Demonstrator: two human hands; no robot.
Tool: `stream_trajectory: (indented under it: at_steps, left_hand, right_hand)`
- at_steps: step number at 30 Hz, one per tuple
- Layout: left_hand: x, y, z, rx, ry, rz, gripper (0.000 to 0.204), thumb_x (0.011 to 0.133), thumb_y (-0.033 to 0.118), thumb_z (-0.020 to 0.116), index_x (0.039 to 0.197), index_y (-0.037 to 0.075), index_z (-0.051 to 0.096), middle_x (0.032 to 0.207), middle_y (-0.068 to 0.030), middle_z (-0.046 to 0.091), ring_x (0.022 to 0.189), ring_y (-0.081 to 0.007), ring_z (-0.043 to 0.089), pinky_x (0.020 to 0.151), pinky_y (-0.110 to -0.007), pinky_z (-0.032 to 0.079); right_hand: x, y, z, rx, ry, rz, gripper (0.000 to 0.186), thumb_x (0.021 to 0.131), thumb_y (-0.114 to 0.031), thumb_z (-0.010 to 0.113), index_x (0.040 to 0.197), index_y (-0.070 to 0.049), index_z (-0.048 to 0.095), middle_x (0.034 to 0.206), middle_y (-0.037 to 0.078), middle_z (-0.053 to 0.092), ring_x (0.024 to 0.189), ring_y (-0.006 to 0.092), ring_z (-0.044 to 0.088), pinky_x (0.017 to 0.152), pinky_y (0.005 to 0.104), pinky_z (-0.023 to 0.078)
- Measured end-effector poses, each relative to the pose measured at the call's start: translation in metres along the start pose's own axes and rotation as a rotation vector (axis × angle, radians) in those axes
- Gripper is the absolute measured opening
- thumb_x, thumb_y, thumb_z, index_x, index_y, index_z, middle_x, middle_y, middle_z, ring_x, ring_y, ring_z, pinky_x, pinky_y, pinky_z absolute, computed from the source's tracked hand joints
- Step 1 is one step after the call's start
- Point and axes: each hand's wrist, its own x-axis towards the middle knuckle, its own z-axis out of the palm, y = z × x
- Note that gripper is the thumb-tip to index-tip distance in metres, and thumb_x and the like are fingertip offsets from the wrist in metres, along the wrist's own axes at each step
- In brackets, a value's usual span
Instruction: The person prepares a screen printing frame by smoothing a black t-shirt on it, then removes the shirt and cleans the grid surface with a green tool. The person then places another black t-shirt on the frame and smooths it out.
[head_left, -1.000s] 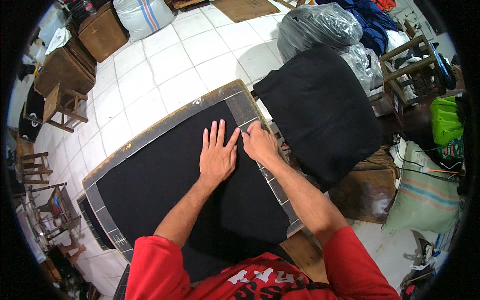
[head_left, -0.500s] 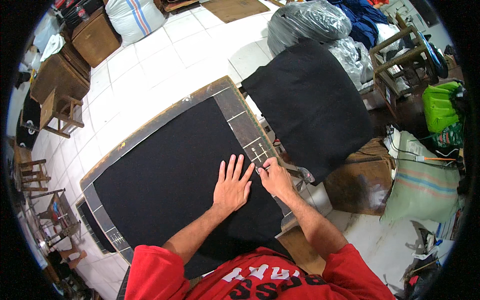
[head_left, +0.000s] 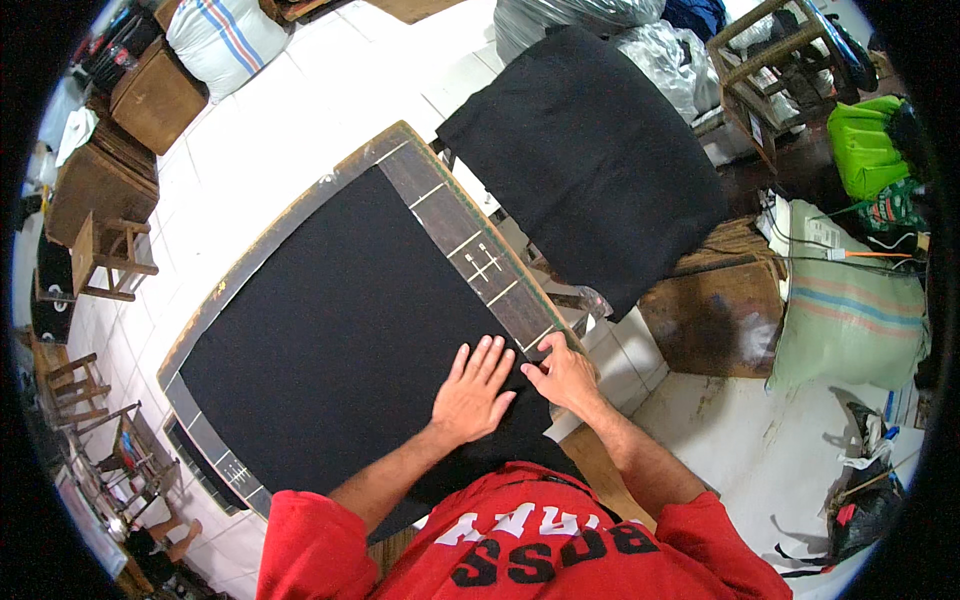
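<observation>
A large sheet of black fabric lies flat over a dark board with pale marked lines and wooden edges. My left hand rests on the fabric near its right edge, palm down with the fingers stretched out. Just to its right, my right hand is at that edge, beside the board's marked strip. Its thumb and forefinger are bent and apart, with nothing visible between them; the other fingers are curled and partly hidden.
Another black fabric piece hangs over a support beyond the board's right side. A brown box and a pale green sack stand at the right. Wooden stools are on the left, and a white sack is at the far left.
Both hands have shifted toward me along the fabric's right edge. The right thumb and forefinger, close together at that edge before, are now apart. The view has shifted too.
</observation>
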Motion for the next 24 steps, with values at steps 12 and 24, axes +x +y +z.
stream_trajectory:
  at_steps: [12,24]
  left_hand:
    - [-0.023,0.063,0.062,0.199,0.027,0.039,0.077,0.107,0.059,0.049,0.165,0.009,0.042,0.175,-0.02,0.031,0.164,-0.0393,0.022,0.131,-0.066,0.014]
    - [0.027,0.017,0.017,0.334,0.226,-0.025,0.085,0.105,0.058,0.054,0.164,-0.001,0.039,0.173,-0.028,0.03,0.164,-0.0454,0.02,0.133,-0.061,0.013]
  right_hand:
    - [-0.018,0.041,0.003,0.122,0.093,-0.019,0.053,0.087,-0.023,0.086,0.121,-0.01,0.049,0.082,0.01,0.078,0.084,0.0366,0.078,0.078,0.0514,0.058]
    - [-0.076,0.145,0.005,0.194,0.195,0.078,0.045,0.094,-0.032,0.079,0.122,-0.011,0.051,0.08,0.016,0.074,0.081,0.0412,0.075,0.076,0.0548,0.057]
